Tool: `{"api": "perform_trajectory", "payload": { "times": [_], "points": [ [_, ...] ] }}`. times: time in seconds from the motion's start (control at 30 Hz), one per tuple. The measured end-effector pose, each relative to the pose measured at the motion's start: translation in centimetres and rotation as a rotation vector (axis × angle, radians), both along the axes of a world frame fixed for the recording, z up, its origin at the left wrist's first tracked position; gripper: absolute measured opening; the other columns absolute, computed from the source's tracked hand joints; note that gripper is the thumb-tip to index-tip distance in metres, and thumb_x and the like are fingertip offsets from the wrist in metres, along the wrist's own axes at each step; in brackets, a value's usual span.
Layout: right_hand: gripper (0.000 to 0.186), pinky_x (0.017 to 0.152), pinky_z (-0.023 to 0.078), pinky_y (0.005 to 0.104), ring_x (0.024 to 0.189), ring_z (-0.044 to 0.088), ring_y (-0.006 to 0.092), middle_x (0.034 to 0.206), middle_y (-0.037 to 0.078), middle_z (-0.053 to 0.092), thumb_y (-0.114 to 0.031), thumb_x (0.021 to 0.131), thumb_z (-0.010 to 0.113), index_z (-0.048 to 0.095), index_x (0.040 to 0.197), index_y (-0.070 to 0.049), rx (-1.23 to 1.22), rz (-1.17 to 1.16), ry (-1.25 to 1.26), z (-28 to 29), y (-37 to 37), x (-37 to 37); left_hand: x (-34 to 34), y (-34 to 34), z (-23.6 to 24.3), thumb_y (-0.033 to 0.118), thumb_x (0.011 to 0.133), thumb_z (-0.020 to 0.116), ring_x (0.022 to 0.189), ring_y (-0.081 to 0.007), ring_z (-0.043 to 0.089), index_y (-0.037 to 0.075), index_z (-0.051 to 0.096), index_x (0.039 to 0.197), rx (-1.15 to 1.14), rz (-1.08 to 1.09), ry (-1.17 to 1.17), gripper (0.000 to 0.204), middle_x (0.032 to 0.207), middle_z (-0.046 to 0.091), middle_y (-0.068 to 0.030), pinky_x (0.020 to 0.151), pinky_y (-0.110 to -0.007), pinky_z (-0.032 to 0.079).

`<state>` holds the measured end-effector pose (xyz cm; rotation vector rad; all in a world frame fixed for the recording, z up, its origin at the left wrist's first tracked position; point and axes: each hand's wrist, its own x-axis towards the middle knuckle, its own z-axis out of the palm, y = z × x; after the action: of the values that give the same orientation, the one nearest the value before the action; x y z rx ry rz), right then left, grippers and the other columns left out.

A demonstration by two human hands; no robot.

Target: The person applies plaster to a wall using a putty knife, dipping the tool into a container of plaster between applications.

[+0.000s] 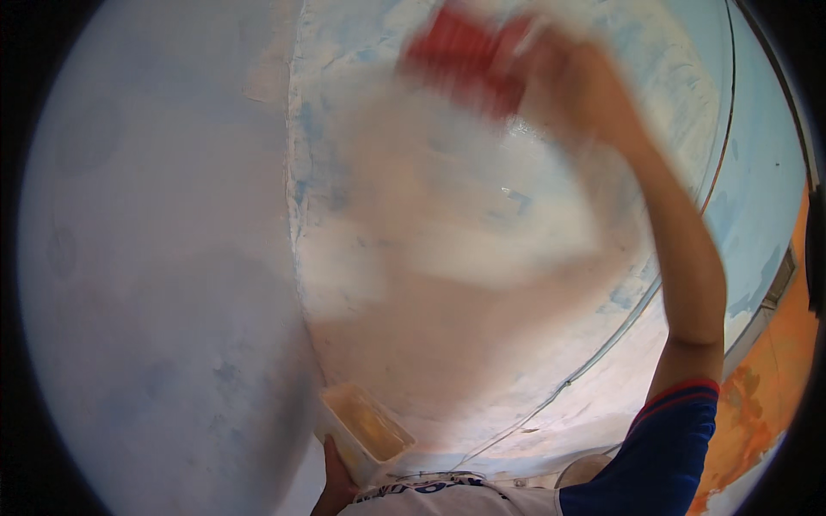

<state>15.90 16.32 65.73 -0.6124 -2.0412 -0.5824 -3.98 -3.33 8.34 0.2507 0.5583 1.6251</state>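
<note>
My right hand (pixel 572 82) is up high w/ fingers wrapped on a blurred flat red tool (pixel 465 52), pressed vs. the white-and-blue plastered wall (pixel 447 215). My left hand (pixel 337 486) grips a pale rectangular plastic tub (pixel 366 430) low, near my chest.

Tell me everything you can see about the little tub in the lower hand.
The tub is a small rectangular container of pale, translucent plastic, open-topped, with yellowish residue inside. It tilts, its mouth facing up and right. The left hand grips it from below at the lower edge of the view, close to the whitish wall. Nothing else touches it.
</note>
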Motion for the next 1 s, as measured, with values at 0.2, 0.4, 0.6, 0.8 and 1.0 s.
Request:
{"api": "perform_trajectory", "payload": {
  "times": [0.2,0.4,0.6,0.8,1.0],
  "points": [
    [0.030,0.069,0.058,0.0444,0.075,0.072,0.0372,0.090,0.024,0.073,-0.024,0.096,0.069,0.067,0.123,-0.010,0.002,-0.129,-0.223,-5.0,3.9,2.7,2.0,0.8,2.3,0.068,0.103,0.033,0.136,-0.0358,0.050,0.019,0.036,0.156,0.035,-0.029,-0.113,0.073,0.150,0.050,-0.0113,0.113,-0.056,0.042],
    [0.023,0.063,0.057,0.0369,0.073,0.073,0.0252,0.087,0.022,0.073,-0.014,0.101,0.058,0.065,0.114,0.005,0.704,-0.170,0.490,16.5,2.2,12.7,3.5,3.5,0.0,0.069,0.102,0.035,0.137,-0.0368,0.050,0.020,0.036,0.156,-0.011,0.001,-0.009,0.074,0.151,0.049,-0.0111,0.113,-0.058,0.042],
    [0.021,0.082,0.057,0.0379,0.087,0.070,0.0222,0.096,0.012,0.073,-0.019,0.099,0.067,0.066,0.118,-0.008,-0.041,0.042,-0.266,-3.4,1.7,8.0,5.1,2.2,2.2,0.069,0.102,0.032,0.137,-0.0352,0.050,0.018,0.035,0.156,0.023,-0.002,-0.113,0.074,0.151,0.049,-0.0110,0.114,-0.054,0.042],
    [0.027,0.067,0.057,0.0371,0.070,0.070,0.0228,0.085,0.017,0.074,-0.027,0.099,0.066,0.069,0.109,-0.002,0.010,-0.007,0.138,1.0,4.2,10.2,6.6,3.2,-1.0,0.068,0.103,0.032,0.137,-0.0347,0.050,0.017,0.034,0.157,0.020,0.029,-0.006,0.074,0.151,0.050,-0.0113,0.114,-0.054,0.042],
    [0.028,0.060,0.053,0.0308,0.067,0.066,0.0171,0.082,0.015,0.071,-0.014,0.101,0.059,0.064,0.118,0.008,0.356,0.204,0.448,11.6,0.7,15.0,8.3,3.7,-1.9,0.069,0.103,0.031,0.138,-0.0347,0.049,0.018,0.032,0.158,0.024,0.039,0.046,0.075,0.153,0.048,-0.0117,0.114,-0.054,0.042]
  ]
}}
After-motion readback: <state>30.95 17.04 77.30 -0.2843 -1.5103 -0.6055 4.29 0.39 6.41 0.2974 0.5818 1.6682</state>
